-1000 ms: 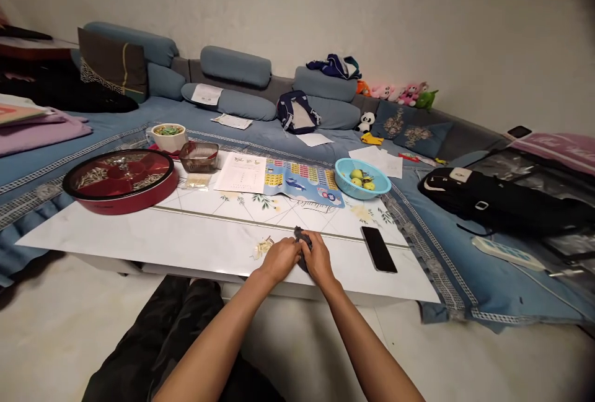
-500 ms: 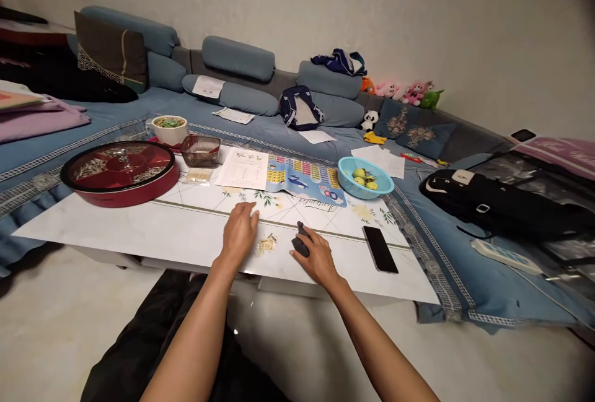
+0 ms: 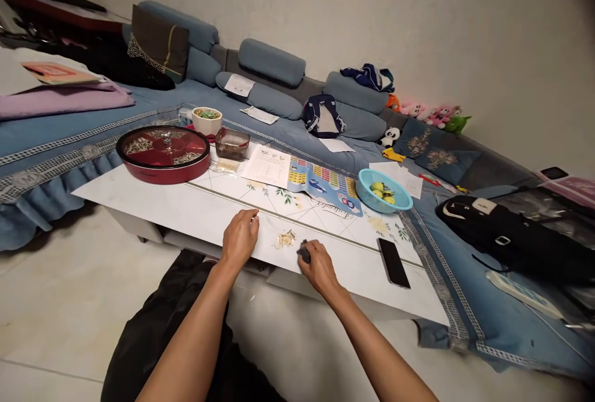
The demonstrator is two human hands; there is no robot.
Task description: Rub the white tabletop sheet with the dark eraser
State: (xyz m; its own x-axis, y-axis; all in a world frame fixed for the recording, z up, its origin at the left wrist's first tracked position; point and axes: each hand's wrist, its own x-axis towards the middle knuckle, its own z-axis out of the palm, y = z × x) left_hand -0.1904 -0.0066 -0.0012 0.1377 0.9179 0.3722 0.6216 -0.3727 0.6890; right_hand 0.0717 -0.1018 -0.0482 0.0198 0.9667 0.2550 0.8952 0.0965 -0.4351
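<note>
My right hand [image 3: 320,266] is closed around a small dark grey thing [image 3: 304,252], cloth-like in look, pressed on the white tabletop near its front edge. Its exact kind is hard to make out. Just left of it lies a small pile of pale seed shells [image 3: 285,240]. On the other side of the pile, my left hand [image 3: 240,238] hovers or rests by the table's front edge. Its fingers are curled, the thumb close to the index finger. A tiny pale spot shows at the fingertips, too small to name.
On the white table [image 3: 195,205] stand a red lidded snack tray [image 3: 162,173], a brown glass bowl [image 3: 233,145], a potted succulent [image 3: 207,122] and a blue basket [image 3: 383,194] of green fruit. Papers [image 3: 267,166], a colourful chart [image 3: 320,185] and a phone [image 3: 393,263] lie there. A blue sofa [image 3: 186,95] runs behind.
The view has turned to the left, so the scene sits further right. My right hand has moved the dark thing nearer the table's front edge. My left hand's fingers look more curled.
</note>
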